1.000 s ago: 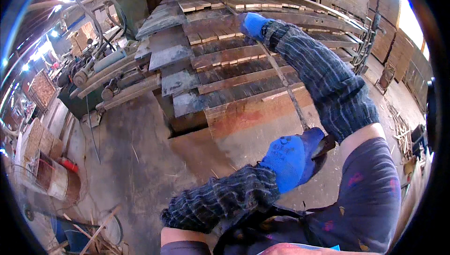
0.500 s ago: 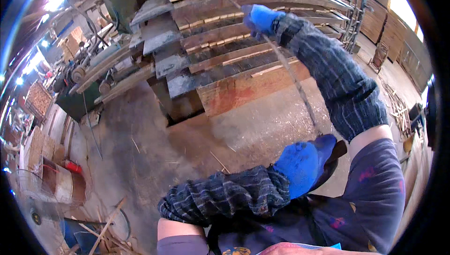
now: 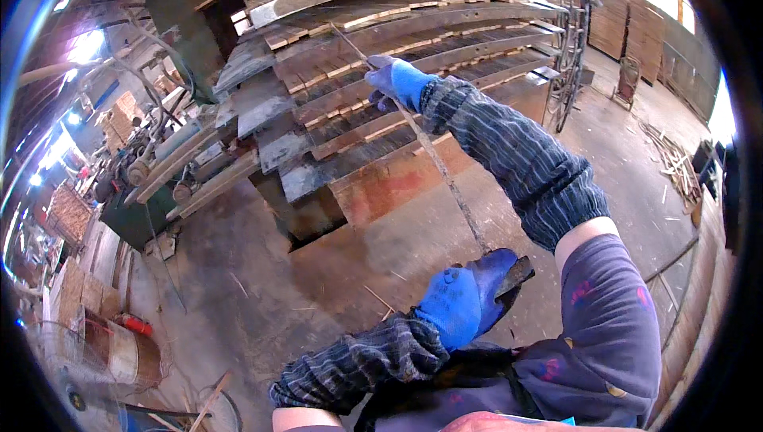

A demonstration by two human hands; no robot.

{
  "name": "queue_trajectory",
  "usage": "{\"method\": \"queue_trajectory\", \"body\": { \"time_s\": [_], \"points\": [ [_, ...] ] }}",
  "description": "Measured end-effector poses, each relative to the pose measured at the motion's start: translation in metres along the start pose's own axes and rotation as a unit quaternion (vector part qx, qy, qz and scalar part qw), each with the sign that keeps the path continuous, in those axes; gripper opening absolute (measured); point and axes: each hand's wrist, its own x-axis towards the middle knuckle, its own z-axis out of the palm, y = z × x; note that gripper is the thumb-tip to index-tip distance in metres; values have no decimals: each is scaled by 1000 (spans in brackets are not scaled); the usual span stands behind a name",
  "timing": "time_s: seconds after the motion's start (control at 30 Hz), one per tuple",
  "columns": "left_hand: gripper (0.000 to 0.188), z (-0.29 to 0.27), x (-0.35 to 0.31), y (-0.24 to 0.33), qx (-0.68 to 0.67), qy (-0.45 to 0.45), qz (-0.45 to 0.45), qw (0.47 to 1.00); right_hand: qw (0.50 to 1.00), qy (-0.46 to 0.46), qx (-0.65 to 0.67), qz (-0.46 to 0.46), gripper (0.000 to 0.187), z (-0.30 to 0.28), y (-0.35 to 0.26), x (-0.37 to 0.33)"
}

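A long thin rod (image 3: 447, 174) slants from beside my waist up to a layered rack (image 3: 350, 130) of metal plates with wooden strips between them. My left hand (image 3: 461, 301), in a blue glove, is closed round the rod's near end, where a short dark flat piece (image 3: 517, 275) sticks out past the fingers. Farther up, my right hand (image 3: 400, 82), gloved too, grips the rod with the arm stretched out. The rod's far tip is at one of the upper layers; whether it touches the strips there I cannot tell. Striped sleeve covers wrap both forearms.
Machinery with long rollers (image 3: 211, 182) stands left of the rack. A wire-guarded fan (image 3: 75, 396) and a rusty drum (image 3: 127, 352) are at lower left. Loose wooden sticks (image 3: 668, 154) lie on the floor at right, near a small cart (image 3: 626, 82) and tall stacked panels (image 3: 640, 34).
The view has shifted, so the rack sits lower and more of the right floor shows. Both hands appear farther left with the rod, its tip still at the upper layers.
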Motion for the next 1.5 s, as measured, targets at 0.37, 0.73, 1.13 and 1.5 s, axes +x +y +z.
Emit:
{"method": "queue_trajectory", "body": {
  "time_s": [0.37, 0.73, 1.13, 1.5],
  "points": [
    [35, -49, 90, -49, 32, 117, 17, 992, 878, 8, -452, -160, 21, -16, -6, 144],
    [34, -8, 109, 4, -145, 119, 28, 982, 808, -153, -544, -165, 16, -57, 8, 115],
    [36, -11, 77, 18, 81, 71, -37, 993, 981, -67, -171, -62, 26, -49, -12, 66],
    [30, -28, 100, -42, 69, 88, -58, 992, 619, -175, -726, -242, 23, -13, 9, 142]
  ]
}}
